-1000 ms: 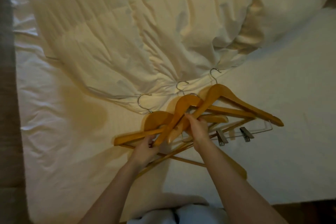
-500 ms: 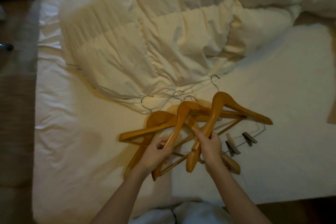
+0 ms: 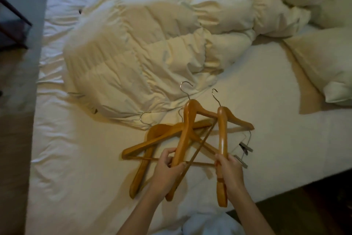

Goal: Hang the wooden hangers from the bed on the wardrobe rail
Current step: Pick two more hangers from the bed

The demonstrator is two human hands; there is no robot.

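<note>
Your left hand [image 3: 167,168] curls its fingers round one brown wooden hanger [image 3: 183,135] and your right hand [image 3: 231,172] grips a second wooden hanger [image 3: 222,135], over two more hangers [image 3: 150,143] lying on the white bed [image 3: 76,158] beside the puffy cream blanket [image 3: 152,44].

Bed [image 3: 266,101] with a white sheet, cream duvet [image 3: 152,44] bunched up over the far half, pillows [image 3: 327,63] off right, couple of wooden hangers [image 3: 150,143] lying flat near the front.
</note>
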